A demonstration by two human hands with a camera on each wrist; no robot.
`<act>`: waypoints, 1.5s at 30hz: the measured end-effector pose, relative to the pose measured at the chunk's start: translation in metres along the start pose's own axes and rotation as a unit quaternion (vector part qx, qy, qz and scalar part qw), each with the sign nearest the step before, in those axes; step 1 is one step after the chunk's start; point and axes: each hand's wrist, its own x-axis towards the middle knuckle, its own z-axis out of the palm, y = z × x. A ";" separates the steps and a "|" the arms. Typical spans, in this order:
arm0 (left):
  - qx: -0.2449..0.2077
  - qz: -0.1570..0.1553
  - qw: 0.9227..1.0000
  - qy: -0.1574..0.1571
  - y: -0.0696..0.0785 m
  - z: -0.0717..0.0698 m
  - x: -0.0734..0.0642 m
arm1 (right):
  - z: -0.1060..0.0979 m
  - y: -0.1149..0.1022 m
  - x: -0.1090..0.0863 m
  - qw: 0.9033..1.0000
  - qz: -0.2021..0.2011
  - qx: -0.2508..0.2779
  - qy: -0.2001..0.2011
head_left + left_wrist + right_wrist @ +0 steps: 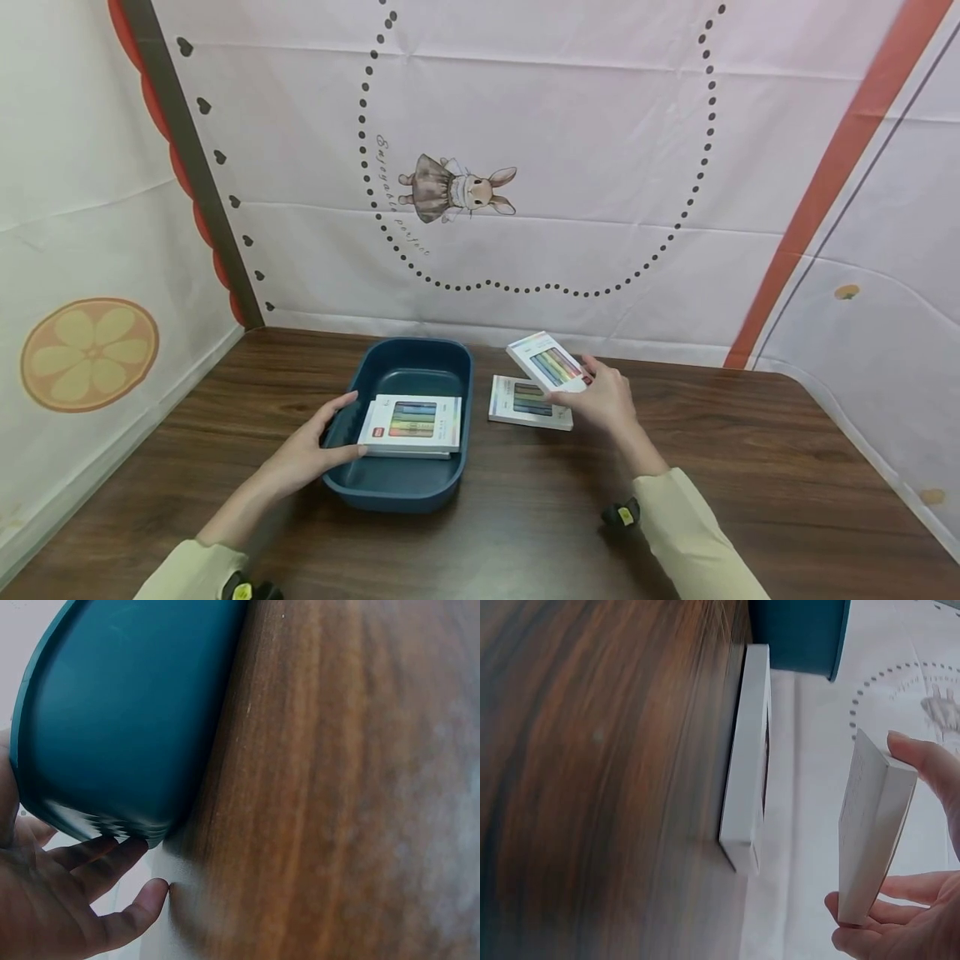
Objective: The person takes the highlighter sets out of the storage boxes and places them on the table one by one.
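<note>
My right hand point(603, 398) pinches a flat white windowed box of coloured pens point(551, 363) by its edges, thumb on one side and fingers on the other. The box is tilted in the air, above a second such box point(517, 404) lying on the table. In the right wrist view, the held box point(874, 825) shows its plain edge. My left hand point(307, 450) holds the left wall of a dark blue plastic basin point(405, 502), with the thumb over the rim and several fingers point(112, 866) against the outside. Inside the basin, two similar boxes point(412, 423) lie stacked.
The brown wooden table point(540, 517) carries everything. White printed cloth point(600, 167) hangs behind its back edge and along both sides. The basin stands left of the loose box, its raised rim between them.
</note>
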 end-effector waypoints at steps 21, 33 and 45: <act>-0.005 0.000 1.000 -0.006 -0.001 0.000 0.000 | -0.025 0.028 -0.001 0.998 0.038 -0.054 0.025; -0.005 0.002 1.000 -0.005 -0.001 -0.001 -0.001 | -0.029 0.043 -0.001 0.995 0.035 -0.094 0.020; -0.007 0.007 1.000 -0.004 -0.001 0.000 -0.001 | -0.031 0.054 -0.001 0.989 0.027 -0.147 0.016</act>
